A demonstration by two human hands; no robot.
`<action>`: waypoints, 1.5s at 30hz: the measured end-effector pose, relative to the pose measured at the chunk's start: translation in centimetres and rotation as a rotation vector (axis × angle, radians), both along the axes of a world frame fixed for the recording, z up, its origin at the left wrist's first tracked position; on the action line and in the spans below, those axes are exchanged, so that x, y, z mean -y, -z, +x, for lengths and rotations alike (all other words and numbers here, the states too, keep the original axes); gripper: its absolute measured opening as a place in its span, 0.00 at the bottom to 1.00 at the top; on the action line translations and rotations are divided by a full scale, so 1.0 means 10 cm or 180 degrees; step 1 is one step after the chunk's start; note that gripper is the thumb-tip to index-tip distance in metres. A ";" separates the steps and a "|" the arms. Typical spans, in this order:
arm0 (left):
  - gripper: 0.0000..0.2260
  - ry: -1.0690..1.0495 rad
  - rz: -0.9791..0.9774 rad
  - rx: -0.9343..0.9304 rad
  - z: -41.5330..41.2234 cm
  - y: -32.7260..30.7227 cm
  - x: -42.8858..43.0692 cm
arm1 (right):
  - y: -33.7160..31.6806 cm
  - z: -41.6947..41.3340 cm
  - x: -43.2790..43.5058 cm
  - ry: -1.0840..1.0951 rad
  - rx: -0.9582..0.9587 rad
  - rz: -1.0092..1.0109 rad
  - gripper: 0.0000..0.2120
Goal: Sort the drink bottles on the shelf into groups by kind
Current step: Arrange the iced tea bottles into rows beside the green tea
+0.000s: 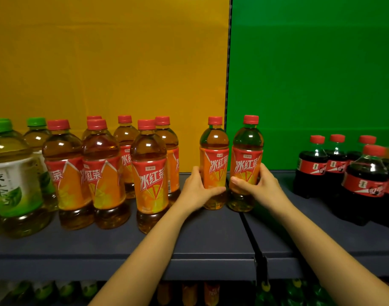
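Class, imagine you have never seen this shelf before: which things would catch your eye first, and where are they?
Probably the two iced tea bottles at centre: the left hand grips one, the right hand the other, both upright on the shelf. Behind them the backdrop splits into a yellow panel and a green panel. More iced tea stands left, cola bottles far right.
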State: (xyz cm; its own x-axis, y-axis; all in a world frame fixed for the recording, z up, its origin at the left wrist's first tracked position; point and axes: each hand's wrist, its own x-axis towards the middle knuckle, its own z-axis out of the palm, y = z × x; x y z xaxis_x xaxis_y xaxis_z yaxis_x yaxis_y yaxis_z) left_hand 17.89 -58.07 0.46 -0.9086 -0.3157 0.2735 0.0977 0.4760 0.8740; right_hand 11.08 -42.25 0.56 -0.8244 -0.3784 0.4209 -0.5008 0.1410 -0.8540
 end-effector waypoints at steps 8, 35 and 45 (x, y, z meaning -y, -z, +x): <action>0.33 -0.0358 0.0747 -0.0091 -0.04 0.02 0.14 | -0.04 -0.03 0.28 -0.0291 0.0222 -0.0020 0.32; 0.11 -0.0886 -0.0638 -0.1598 0.79 0.08 -0.04 | -0.33 0.53 0.39 0.0034 -0.0665 -0.0906 0.18; 0.34 -0.1719 -0.0854 -0.1724 1.21 0.30 0.40 | -0.15 0.71 1.08 -0.0881 -0.0374 0.0392 0.28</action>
